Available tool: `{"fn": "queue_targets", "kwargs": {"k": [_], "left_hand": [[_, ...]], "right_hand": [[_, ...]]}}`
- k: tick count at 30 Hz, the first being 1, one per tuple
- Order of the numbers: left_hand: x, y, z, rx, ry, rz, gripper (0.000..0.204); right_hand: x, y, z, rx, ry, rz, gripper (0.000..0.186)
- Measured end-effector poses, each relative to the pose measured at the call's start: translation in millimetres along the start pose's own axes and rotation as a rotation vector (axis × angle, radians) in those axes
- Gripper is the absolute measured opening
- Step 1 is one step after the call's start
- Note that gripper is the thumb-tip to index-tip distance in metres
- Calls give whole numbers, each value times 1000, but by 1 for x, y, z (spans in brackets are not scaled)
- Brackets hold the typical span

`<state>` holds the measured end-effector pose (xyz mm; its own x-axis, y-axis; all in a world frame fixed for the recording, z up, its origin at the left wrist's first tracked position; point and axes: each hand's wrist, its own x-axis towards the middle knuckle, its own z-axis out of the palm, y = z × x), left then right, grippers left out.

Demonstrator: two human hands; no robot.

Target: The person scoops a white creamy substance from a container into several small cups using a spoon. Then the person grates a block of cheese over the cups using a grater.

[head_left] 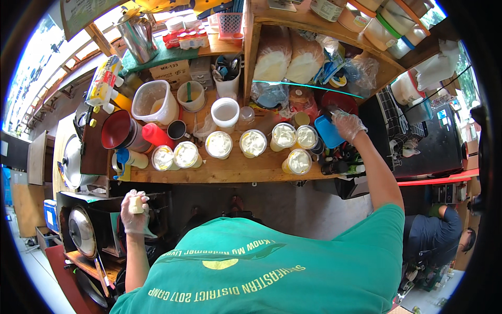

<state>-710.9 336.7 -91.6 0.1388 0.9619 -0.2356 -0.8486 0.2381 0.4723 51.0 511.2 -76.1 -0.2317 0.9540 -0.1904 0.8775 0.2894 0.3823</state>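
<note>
My left hand (135, 212), in a clear plastic glove, is closed around a small pale-yellow block (136, 204), off the counter's front edge. Its exact kind is not clear. My right arm stretches to the right end of the counter. There my right hand (349, 126), also gloved, is closed beside a blue plastic container (329, 132); what its fingers hold is too small to name. Along the counter stand several clear cups topped with white cream, among them a middle cup (218, 144), a cup to its right (253, 143) and a front-right cup (299, 161).
A red squeeze bottle (157, 134), white tub (155, 102), dark red bowl (116, 130) and empty-looking white cup (225, 112) stand at the left and back. Bagged bread loaves (272, 54) fill the shelf. Dark bottles (334, 167) lie at right. Another person (434, 238) is at far right.
</note>
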Motion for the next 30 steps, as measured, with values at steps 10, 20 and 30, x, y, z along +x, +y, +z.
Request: {"fn": "queue_targets", "kwargs": {"k": [10, 20, 30], "left_hand": [[34, 41, 19, 830, 249, -159, 32], [113, 67, 92, 2459, -384, -111, 91], [175, 20, 95, 2865, -797, -327, 113]], "right_hand": [[-108, -49, -83, 116, 16, 71, 13], [-187, -218, -164, 172, 256, -86, 13], [-142, -419, -131, 412, 311, -471, 9]]}}
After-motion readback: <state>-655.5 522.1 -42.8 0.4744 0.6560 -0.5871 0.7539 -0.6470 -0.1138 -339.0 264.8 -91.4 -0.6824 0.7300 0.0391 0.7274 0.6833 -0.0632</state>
